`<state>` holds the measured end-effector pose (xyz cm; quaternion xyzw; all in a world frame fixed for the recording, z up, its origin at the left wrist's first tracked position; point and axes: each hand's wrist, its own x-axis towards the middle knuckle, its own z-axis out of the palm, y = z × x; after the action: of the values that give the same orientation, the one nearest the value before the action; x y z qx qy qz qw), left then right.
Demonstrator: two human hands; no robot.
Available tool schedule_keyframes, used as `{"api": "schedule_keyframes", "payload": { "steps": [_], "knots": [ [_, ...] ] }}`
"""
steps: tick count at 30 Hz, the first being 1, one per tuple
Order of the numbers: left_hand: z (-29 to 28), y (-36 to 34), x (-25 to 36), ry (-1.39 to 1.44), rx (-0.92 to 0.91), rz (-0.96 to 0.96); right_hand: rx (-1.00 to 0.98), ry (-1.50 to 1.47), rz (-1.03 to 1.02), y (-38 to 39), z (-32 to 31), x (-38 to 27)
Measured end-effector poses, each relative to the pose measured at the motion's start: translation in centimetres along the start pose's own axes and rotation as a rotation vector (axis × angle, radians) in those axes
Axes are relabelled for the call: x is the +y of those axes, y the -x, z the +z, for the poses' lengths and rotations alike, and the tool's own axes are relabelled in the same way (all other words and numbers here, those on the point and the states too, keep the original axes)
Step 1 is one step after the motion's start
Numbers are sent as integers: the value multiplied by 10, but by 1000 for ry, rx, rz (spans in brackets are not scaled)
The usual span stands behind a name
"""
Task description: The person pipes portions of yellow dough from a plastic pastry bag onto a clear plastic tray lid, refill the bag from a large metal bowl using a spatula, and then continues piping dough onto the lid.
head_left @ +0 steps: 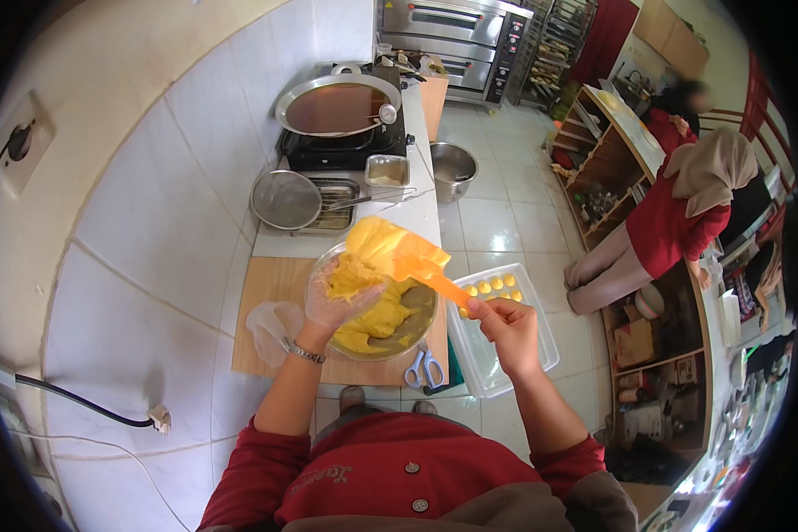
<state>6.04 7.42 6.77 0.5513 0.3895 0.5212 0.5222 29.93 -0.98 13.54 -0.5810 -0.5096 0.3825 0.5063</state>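
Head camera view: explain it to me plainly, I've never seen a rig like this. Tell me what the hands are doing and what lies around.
There is no robot here, just a person's two bare arms. The picture comes from a wide fisheye camera worn on the head and looking down, so straight edges curve near the rim.

The left hand, apparently in a clear plastic glove, has yellow dough on it, over a metal bowl. The right hand grips the handle of an orange spatula; its blade is coated with the dough.

The bowl sits on a wooden board, with blue-handled scissors beside it. Farther along are a round mesh strainer and a wide pan of brown liquid. To the right, a clear plastic tub holds small yellow balls.
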Motion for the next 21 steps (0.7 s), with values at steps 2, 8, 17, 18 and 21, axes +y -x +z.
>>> {"api": "schedule_keyframes", "payload": {
  "steps": [2,8,17,18,21],
  "knots": [
    [-1,-1,-10,89,43,64,-49,-209,172,-5,-8,6],
    [-13,2,-6,134,62,125,-61,-350,259,-18,-25,15],
    [-21,4,2,239,-30,136,-232,778,197,-21,16,99],
    [-24,5,5,239,-71,133,-211,951,-41,-22,18,95],
    [-27,3,15,252,-172,183,-135,963,-302,-34,35,75]
  ]
}}
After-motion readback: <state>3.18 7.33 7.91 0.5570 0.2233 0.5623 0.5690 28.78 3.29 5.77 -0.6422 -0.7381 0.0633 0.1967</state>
